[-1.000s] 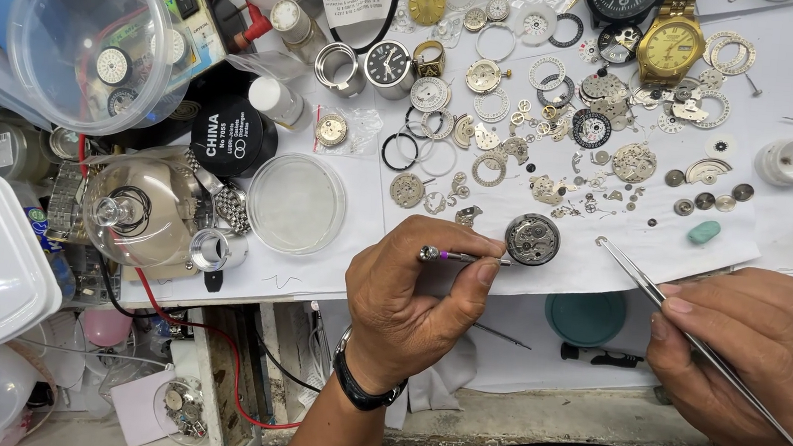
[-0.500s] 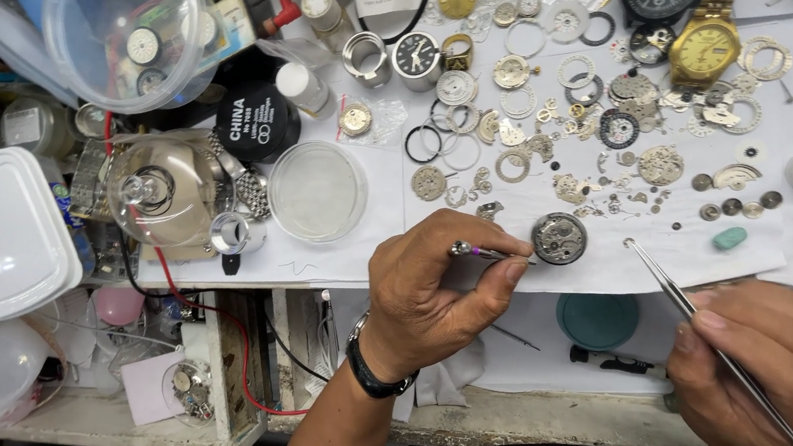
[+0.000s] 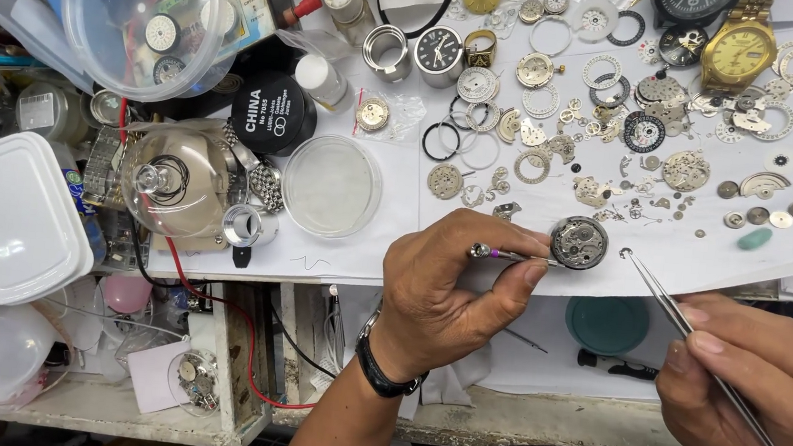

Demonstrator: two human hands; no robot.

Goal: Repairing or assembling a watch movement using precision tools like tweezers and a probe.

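My left hand [image 3: 453, 290] pinches a thin screwdriver with a purple cap [image 3: 508, 255]; its tip touches a round watch movement [image 3: 578, 243] lying on the white paper [image 3: 356, 248] of the bench. My right hand [image 3: 756, 379] holds long steel tweezers [image 3: 693, 335], whose tips hover just right of the movement, apart from it. A black wristwatch is on my left wrist.
Many loose watch parts, rings and dials [image 3: 615, 127] lie spread behind the movement. A gold wristwatch [image 3: 738, 54] sits far right, a clear round dish [image 3: 331, 185] to the left, a glass dome cover [image 3: 170, 184], a clear plastic tub [image 3: 142, 14] and a white lidded box [image 3: 14, 218] at left.
The view has drifted slightly. My right hand has brought the tweezers' tips closer to the movement; my left hand keeps the screwdriver on it.
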